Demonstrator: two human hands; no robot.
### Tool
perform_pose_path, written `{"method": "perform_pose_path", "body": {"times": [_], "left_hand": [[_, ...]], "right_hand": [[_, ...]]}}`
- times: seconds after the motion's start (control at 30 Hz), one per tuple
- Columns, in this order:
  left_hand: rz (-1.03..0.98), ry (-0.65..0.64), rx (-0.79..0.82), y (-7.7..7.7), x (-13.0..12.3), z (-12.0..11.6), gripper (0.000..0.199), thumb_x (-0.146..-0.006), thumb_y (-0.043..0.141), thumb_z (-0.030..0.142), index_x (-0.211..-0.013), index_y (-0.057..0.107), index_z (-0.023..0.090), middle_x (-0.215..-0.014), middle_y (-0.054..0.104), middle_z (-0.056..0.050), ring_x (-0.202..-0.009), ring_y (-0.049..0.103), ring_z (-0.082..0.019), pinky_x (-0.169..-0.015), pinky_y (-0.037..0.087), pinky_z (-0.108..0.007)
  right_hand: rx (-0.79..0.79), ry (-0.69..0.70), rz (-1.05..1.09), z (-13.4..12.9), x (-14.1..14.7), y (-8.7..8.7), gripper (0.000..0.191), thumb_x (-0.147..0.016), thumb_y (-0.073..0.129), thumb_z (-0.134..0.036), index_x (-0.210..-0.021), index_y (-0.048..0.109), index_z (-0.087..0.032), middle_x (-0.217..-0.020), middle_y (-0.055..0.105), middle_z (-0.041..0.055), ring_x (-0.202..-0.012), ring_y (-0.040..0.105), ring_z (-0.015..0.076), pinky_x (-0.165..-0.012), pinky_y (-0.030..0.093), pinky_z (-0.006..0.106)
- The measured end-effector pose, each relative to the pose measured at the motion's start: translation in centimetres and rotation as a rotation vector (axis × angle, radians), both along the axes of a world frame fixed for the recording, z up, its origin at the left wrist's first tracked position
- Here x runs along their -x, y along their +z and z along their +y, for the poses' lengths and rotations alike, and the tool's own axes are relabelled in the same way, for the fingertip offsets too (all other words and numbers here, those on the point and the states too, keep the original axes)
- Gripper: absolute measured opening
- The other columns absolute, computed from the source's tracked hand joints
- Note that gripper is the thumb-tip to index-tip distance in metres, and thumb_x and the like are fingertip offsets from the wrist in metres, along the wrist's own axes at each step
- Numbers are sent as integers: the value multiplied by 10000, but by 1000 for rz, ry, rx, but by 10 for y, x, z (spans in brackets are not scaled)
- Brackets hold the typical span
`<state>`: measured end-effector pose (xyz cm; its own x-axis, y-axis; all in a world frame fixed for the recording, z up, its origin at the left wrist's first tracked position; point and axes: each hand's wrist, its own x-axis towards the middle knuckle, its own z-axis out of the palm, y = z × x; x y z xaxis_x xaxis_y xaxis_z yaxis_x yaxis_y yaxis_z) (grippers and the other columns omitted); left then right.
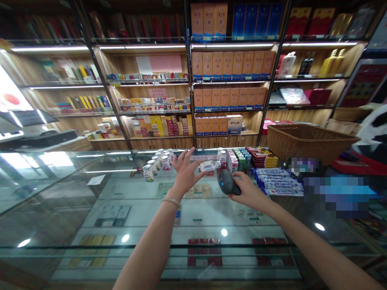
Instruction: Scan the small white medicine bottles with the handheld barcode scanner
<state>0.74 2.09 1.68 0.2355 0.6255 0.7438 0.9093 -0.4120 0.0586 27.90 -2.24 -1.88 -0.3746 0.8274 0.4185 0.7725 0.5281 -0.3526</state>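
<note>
My left hand (185, 172) is over the glass counter with its fingers spread apart. Its thumb side is right by a small clear bottle (208, 165) that lies sideways, a white barcode label facing me. Whether the thumb touches the bottle I cannot tell. My right hand (244, 189) is wrapped around the handle of a black barcode scanner (226, 182) with a small blue light, its head just below the bottle's right end. Several small capped bottles (165, 163) stand in rows left of my left hand.
Right of the scanner are pink and green cans (241, 161), red and yellow packs (261, 156), blue-white packets (278, 181) and a wicker basket (311, 139). The glass display counter (145, 217) holds flat boxes inside. Shelves with orange boxes (232, 98) line the back wall.
</note>
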Motion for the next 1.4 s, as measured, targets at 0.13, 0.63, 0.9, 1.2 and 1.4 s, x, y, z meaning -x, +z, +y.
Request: {"method": "perform_pose_path", "body": {"times": [0.13, 0.63, 0.9, 1.2, 1.4], "left_hand": [[1, 40, -34, 1, 4, 1, 329, -805, 769, 492, -1095, 746, 339, -1616, 406, -72, -1471, 328, -379, -1213, 90, -651], [-22, 135, -63, 2, 12, 0, 357, -812, 756, 504, -1141, 725, 369, -1610, 427, -46, -1468, 333, -370, -1211, 81, -640], [-9, 137, -81, 3, 13, 1, 347, -817, 752, 508, -1135, 727, 372, -1618, 413, -36, -1470, 333, -367, -1212, 80, -634], [1, 143, -88, 2, 13, 2, 326, -819, 747, 478, -1127, 724, 370, -1597, 441, -31, -1460, 357, -359, -1218, 73, -620], [14, 143, -93, 3, 12, 1, 362, -806, 768, 494, -1142, 725, 365, -1610, 424, -54, -1467, 342, -364, -1210, 79, -630]], "right_hand": [[104, -63, 136, 14, -3, 24, 386, -828, 651, -394, -1160, 658, -198, -1148, 680, 91, -992, 693, 253, -861, 547, 363], [396, 21, 314, -8, 19, 41, 464, -858, 625, -380, -1299, 569, -245, -836, 748, 1, -429, 569, 130, -487, 429, 243], [267, 45, 288, -17, 30, 29, 405, -763, 735, -362, -1141, 636, -258, -915, 770, 42, -818, 714, 258, -690, 501, 304], [262, 48, 270, -19, 31, 29, 466, -748, 728, -311, -1204, 643, -265, -928, 779, 39, -862, 716, 271, -716, 503, 312], [236, 25, 274, -20, 30, 32, 502, -739, 716, -287, -1235, 643, -256, -923, 780, 40, -862, 714, 268, -721, 501, 307]]}}
